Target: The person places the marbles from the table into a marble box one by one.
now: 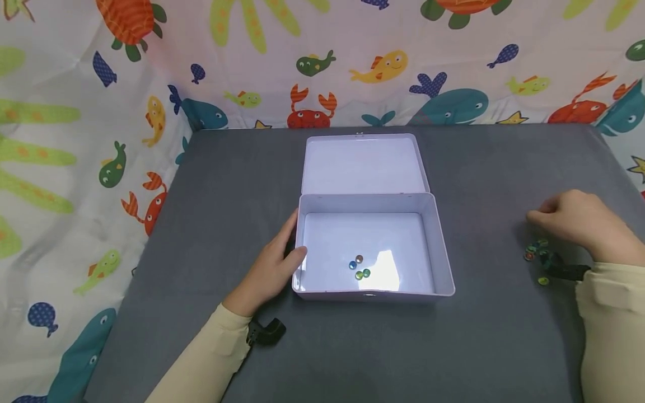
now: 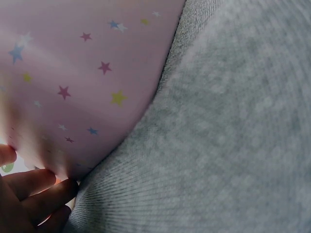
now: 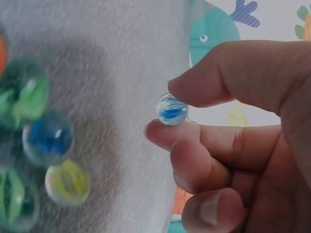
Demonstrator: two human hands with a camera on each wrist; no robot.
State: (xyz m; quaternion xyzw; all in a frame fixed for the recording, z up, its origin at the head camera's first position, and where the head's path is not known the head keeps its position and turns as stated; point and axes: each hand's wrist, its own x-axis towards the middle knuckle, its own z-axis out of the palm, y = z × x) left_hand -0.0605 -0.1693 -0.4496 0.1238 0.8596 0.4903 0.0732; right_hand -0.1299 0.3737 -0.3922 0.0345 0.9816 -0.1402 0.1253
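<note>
**Blue-streaked marble [image 3: 172, 109] pinched at the right, box [image 1: 435, 252] wide open in the middle**

Closest in, two cream sleeves [image 1: 194, 355] reach over the grey table [image 1: 332, 358], with a black piece [image 1: 267, 332] at the left wrist. And here's the left hand [image 1: 267, 274], on the box's left side: thumb over the rim, fingers along the outer wall, holding that edge. The box is pale lilac inside; from the left wrist its outside shows pink, sprinkled with blue, yellow, white and darker pink stars. Inside, toward the front, sit four marbles [image 1: 366, 273]: one brownish, one blue, two green, all close together.

Over to the right, and there are the loose marbles [image 3: 48, 138] on the table, glassy and bright: green swirls, a deep blue, a yellow core, a flash of orange. Just beyond them, the right hand [image 1: 584, 221] has its thumb and index finger nearly together, a single marble between the tips, off the table! Lovely little thing: clear, round, shiny, a strong blue band low down, whitish above, with fine dark lines. The other fingers are curled in.

Farther back, the lid [image 1: 365, 165] is swung away from us, and behind it hangs a white cloth [image 1: 272, 73] printed with crabs, fish and whales.
</note>
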